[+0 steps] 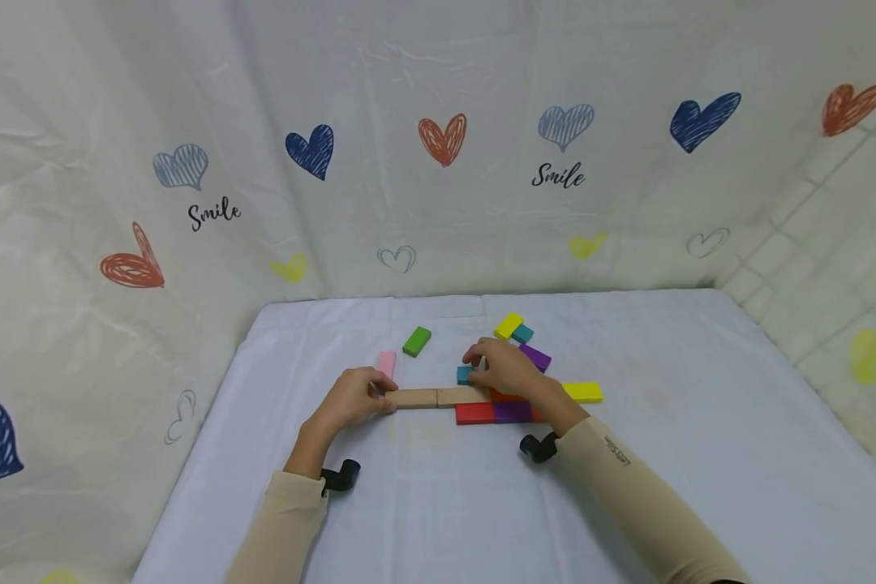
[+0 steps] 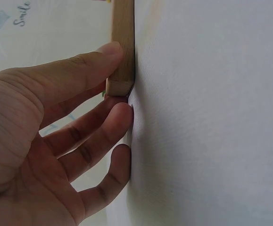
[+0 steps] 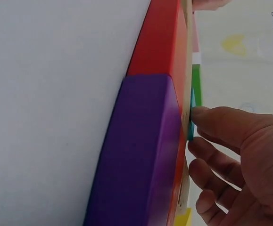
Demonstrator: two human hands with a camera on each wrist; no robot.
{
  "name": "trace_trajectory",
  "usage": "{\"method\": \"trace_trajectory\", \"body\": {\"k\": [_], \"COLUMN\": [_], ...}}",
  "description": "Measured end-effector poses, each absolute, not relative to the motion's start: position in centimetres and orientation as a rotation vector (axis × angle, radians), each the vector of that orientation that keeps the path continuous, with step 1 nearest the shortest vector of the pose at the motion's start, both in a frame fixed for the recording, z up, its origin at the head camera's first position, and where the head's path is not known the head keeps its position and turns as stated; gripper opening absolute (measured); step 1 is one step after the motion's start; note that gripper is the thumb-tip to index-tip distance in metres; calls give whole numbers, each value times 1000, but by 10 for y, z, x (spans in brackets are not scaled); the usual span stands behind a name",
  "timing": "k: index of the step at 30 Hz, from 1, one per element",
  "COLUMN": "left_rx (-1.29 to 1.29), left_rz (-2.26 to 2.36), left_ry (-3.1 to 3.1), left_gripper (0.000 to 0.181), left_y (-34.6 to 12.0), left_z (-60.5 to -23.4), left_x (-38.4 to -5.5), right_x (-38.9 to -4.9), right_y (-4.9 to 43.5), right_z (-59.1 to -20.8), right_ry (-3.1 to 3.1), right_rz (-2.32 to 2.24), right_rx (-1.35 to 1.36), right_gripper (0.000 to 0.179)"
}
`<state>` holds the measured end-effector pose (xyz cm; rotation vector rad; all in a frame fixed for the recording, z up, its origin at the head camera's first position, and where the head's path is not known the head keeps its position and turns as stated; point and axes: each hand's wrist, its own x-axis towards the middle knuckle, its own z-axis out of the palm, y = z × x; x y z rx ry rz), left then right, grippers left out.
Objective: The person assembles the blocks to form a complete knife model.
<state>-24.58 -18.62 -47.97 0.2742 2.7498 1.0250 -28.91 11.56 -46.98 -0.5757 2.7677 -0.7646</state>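
Observation:
Near the middle of the table, my left hand (image 1: pixel 352 399) pinches the left end of a plain wooden block (image 1: pixel 414 398), thumb on its near side in the left wrist view. Its other fingers are bent, their tips down at the cloth. A second plain wooden block (image 1: pixel 454 396) continues the row end to end. My right hand (image 1: pixel 509 371) is behind this row, thumb and forefinger at a small teal block (image 1: pixel 464 375), the thumb against it in the right wrist view. In front of the row lie a red block (image 1: pixel 475 414) and a purple block (image 3: pixel 131 141), end to end.
Behind the hands lie a pink block (image 1: pixel 387 362), a green block (image 1: pixel 417 341), a yellow block (image 1: pixel 508 325), another teal block (image 1: pixel 523 333) and another purple block (image 1: pixel 536 357). Another yellow block (image 1: pixel 582 392) lies right of my right wrist. A heart-printed curtain (image 1: pixel 365 211) hangs behind the table.

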Motion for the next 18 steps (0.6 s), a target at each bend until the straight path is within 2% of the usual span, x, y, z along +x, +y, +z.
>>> {"method": "trace_trajectory", "body": {"k": [12, 18], "left_rx": [293, 292], "left_rz": [1043, 1053], "left_ry": [2743, 2738], "left_gripper": [23, 23], "left_y": [-187, -187], "left_z": [-480, -479], "left_x": [-246, -246], "right_x": [-292, -287], "right_y": [113, 118], "right_z": [-469, -460], "right_ry": [2742, 2727], "right_rz": [-745, -910], "right_rx": [-621, -634], "right_gripper": [44, 47]}}
